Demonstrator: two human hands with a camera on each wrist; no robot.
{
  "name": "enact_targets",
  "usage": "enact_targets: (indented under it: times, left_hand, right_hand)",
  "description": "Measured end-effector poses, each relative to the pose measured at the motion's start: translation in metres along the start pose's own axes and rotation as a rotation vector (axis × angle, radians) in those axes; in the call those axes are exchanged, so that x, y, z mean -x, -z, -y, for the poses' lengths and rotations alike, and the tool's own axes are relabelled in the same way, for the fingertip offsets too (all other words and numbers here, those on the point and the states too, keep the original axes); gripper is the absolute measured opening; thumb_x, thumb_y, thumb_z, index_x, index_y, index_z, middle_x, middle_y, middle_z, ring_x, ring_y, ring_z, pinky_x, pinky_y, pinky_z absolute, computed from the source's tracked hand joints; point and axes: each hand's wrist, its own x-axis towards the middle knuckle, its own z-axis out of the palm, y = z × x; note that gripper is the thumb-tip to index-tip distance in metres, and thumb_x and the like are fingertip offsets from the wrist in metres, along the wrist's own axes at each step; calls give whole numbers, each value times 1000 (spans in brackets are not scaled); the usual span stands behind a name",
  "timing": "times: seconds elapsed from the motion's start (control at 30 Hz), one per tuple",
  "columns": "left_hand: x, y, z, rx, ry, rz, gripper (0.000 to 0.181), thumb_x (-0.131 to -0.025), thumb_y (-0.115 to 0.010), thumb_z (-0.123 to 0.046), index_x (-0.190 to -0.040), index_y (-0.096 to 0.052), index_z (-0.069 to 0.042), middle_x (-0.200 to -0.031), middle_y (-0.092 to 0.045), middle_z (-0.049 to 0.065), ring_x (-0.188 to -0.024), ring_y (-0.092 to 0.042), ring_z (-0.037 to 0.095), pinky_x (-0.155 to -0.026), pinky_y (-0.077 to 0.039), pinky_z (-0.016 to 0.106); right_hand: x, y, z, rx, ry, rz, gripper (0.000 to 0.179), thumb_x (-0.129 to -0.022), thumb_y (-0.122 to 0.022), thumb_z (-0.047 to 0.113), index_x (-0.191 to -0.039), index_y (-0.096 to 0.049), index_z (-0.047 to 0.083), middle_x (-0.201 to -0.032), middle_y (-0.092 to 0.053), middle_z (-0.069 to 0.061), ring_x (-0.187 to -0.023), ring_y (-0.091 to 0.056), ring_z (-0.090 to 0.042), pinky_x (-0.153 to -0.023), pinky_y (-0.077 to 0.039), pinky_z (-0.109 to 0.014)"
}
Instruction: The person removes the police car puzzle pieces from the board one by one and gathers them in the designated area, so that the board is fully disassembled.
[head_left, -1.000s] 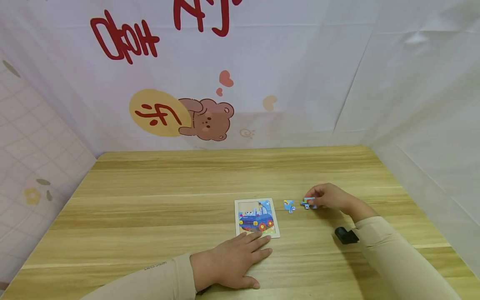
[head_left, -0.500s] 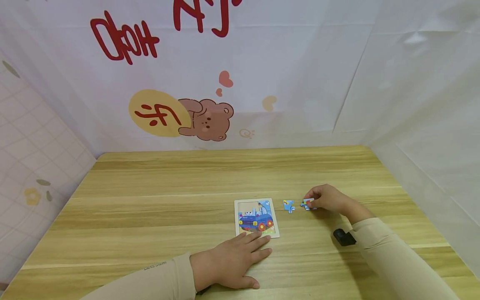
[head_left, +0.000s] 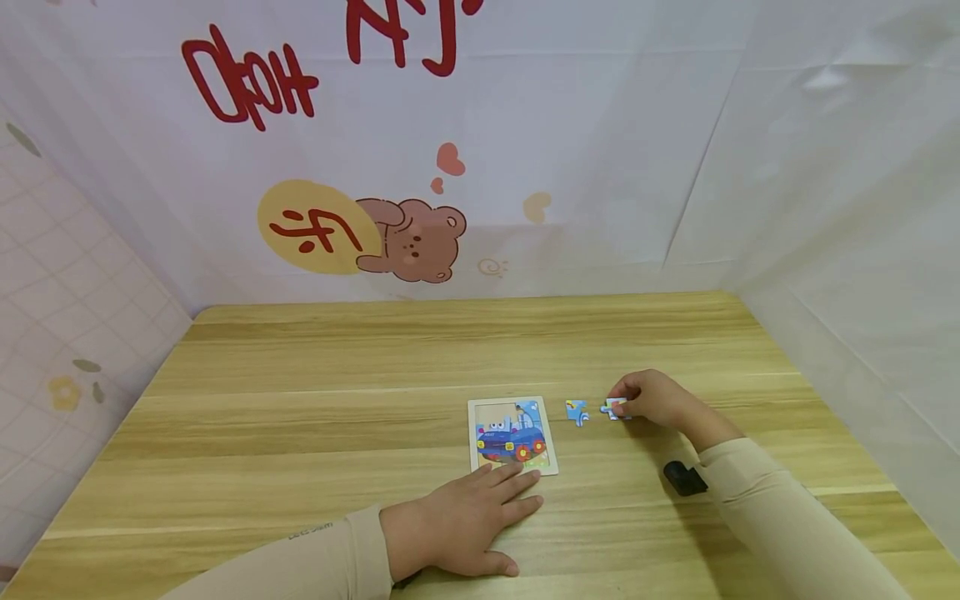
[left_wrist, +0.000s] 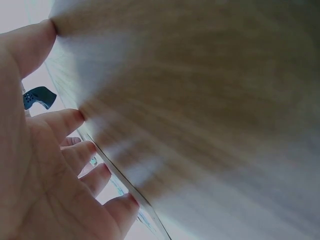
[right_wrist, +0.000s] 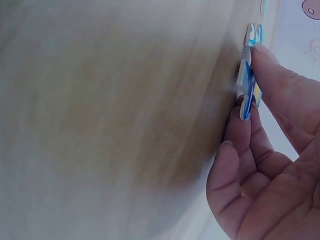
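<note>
My right hand (head_left: 662, 402) pinches a jigsaw piece (head_left: 609, 407) between thumb and fingers, low over the table. In the right wrist view this piece (right_wrist: 245, 82) shows nearly edge-on, tilted against the wood. Just left of it lies another loose jigsaw piece (head_left: 577, 412), light blue, apart from the puzzle. The puzzle's pale-framed tray (head_left: 506, 401) holds a picture of a blue vehicle with red wheels; a bare tan patch shows at its upper left. My left hand (head_left: 471, 523) rests palm down with fingers spread, its fingertips at the tray's near edge, covering part of it.
The wooden table (head_left: 337, 358) reaches back to a white printed cloth (head_left: 600, 150), with more cloth at both sides. A black device (head_left: 684, 478) sits under my right wrist, by the sleeve (head_left: 772, 492).
The pinched piece has tilted slightly and its face looks paler, with less green and red showing. My right arm has shifted slightly left. My left hand and the tray have stayed put.
</note>
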Motion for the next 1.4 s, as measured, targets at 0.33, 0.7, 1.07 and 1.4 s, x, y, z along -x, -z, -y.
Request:
enact_targets:
  times: [0.33,0.7,1.07,1.4]
  left_hand:
    - [1,-2,1,-9,-4,-12,72,-92,-46,-63,-149,-38,-20,-157,-29,3,-144,-26,22,-111,-32,36]
    - [0,-3,1,14,-2,8,72,-92,-45,-63,-150,-37,-21,-158,-27,2,-145,-24,22,-112,-32,36]
    - [0,-3,1,12,-6,4,72,-93,-44,-63,-150,-37,-21,-158,-27,2,-145,-24,22,-112,-31,36]
    - [-1,-2,2,0,-7,3,72,-93,-44,-63,-150,-37,-20,-158,-27,3,-145,-24,22,-112,-32,36]
  right_hand:
    - [-3,-4,-2,44,6,-45,11,-84,-71,3,-93,-68,-4,-77,-65,0,-72,-54,-12,-66,-44,-26]
    - [-1,-5,-2,75,4,-36,13,-85,-72,8,-93,-68,-2,-82,-67,-1,-74,-56,-14,-71,-46,-32]
    - [-3,-5,0,104,24,-24,12,-85,-70,5,-94,-68,-3,-83,-67,-2,-74,-57,-13,-71,-47,-32]
    - [-1,-1,3,133,21,-29,14,-86,-71,8,-97,-68,-2,-87,-66,-4,-79,-57,-15,-73,-48,-34]
